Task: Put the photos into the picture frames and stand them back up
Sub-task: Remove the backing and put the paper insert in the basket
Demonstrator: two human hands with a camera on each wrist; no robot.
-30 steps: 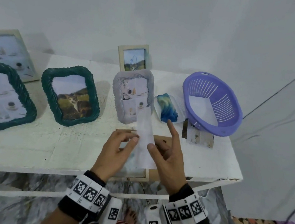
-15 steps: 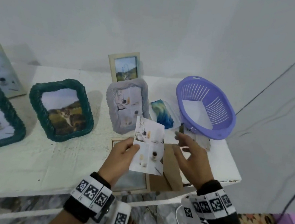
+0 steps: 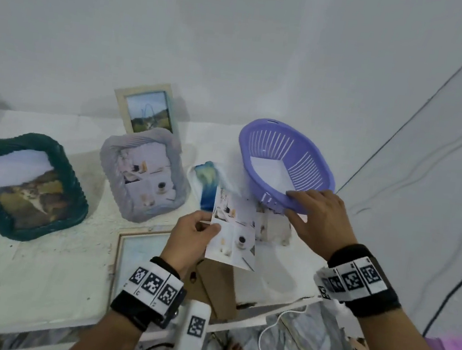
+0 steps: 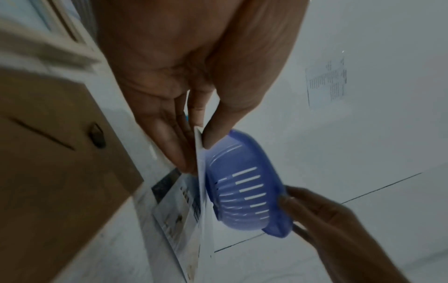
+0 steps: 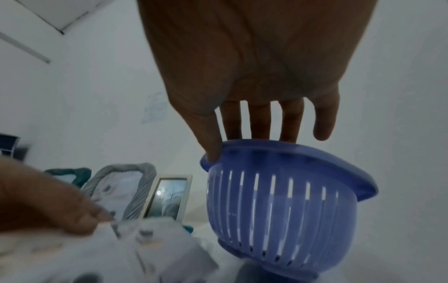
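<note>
Purple basket (image 3: 298, 165) rim under right hand (image 3: 320, 220)

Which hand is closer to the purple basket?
Right. The right hand touches the purple basket's near rim; the left hand is off to its side, pinching a photo.

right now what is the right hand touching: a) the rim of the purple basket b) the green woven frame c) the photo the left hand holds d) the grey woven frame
a: the right hand rests its straight fingers on the near rim of the purple basket, apart from the photo pinched by the left hand.
</note>
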